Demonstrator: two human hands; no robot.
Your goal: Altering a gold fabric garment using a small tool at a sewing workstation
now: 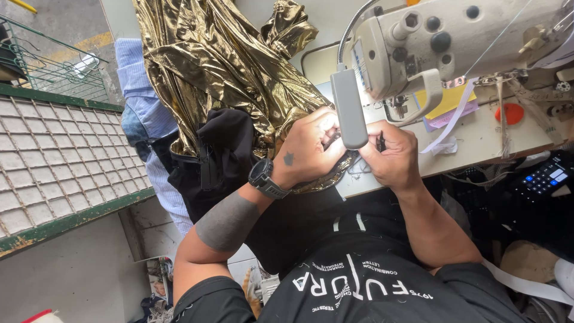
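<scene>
1. While the lamp head [349, 107] hides part of my fingers, my left hand [311, 146] pinches the gold fabric [227, 66] at the surface [508, 137] edge.
2. My right hand [391, 155] closes around a small dark tool [381, 142], tip toward the seam.
3. Judgement: keep the cloth taut and work in short strokes to spare the weave.
4. Sewing machine [442, 42] sits just beyond.

Bright daylight, even | glare flashing off the gold fabric [227, 60] | soft shadow under the lamp [348, 107] on the hands | black cloth [230, 149] loses detail | edges bend, wide lens | focus sharp
</scene>
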